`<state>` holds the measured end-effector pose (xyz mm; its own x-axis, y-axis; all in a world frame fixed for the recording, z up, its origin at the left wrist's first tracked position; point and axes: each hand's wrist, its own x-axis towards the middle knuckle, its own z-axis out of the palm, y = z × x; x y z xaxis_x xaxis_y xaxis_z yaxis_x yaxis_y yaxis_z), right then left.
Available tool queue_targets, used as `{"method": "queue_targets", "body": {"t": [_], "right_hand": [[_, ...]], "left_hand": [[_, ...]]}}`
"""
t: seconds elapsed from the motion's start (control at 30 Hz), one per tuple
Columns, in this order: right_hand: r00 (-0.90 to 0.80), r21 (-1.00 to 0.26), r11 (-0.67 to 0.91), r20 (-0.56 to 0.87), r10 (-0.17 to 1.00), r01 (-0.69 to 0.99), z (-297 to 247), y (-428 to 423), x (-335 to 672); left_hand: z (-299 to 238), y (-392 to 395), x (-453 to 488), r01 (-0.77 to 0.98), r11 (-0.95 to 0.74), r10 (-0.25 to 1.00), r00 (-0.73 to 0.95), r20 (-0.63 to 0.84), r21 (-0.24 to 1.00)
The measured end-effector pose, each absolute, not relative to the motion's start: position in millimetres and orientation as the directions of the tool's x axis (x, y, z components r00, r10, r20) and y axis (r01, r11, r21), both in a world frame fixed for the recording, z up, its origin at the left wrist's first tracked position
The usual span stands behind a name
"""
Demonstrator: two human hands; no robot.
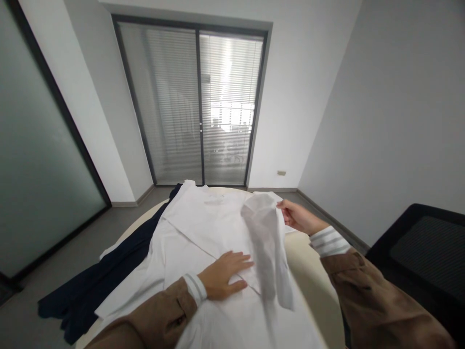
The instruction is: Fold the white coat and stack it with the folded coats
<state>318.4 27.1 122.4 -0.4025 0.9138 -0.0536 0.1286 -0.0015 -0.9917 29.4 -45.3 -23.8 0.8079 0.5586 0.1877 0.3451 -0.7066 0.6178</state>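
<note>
A white shirt (203, 218) lies spread over a round cream table (316, 271), its collar end at the far side. My left hand (227, 275) rests flat on the middle of the shirt, fingers stretched out and slightly apart. At the shirt's right side, my right hand (292, 215) pinches the edge of the fabric near the shoulder. From there a raised fold (261, 237) of the shirt, probably a sleeve, hangs toward me. Dark navy clothing (119, 264) lies left of the shirt, partly under it, and hangs over the table's left edge.
More white fabric (271, 196) lies beyond my right hand. A black mesh-backed chair (425, 247) stands close on the right. Behind the table are a glass door with blinds (163, 106) and white walls (301, 97); a frosted glass panel (39, 160) stands left.
</note>
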Motion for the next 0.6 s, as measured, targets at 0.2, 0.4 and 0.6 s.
{"method": "queue_targets", "body": {"t": [0.2,0.4,0.6], "right_hand": [[-0.662,-0.998,-0.056,-0.018,0.749,-0.036,99.9,22.4,240.2],[-0.569,-0.949,0.2,0.027,0.822,0.243,13.2,27.2,217.4],[-0.372,-0.608,0.505,0.343,0.863,0.613,-23.6,23.6,233.8]], "left_hand": [[-35.9,-33.8,34.4,-0.272,-0.252,0.823,0.445,0.354,0.929],[-22.7,-25.9,37.5,-0.592,0.398,0.896,0.416,-0.157,0.701],[-10.8,-24.8,27.0,-0.569,0.634,0.77,0.526,-0.362,0.524]]}}
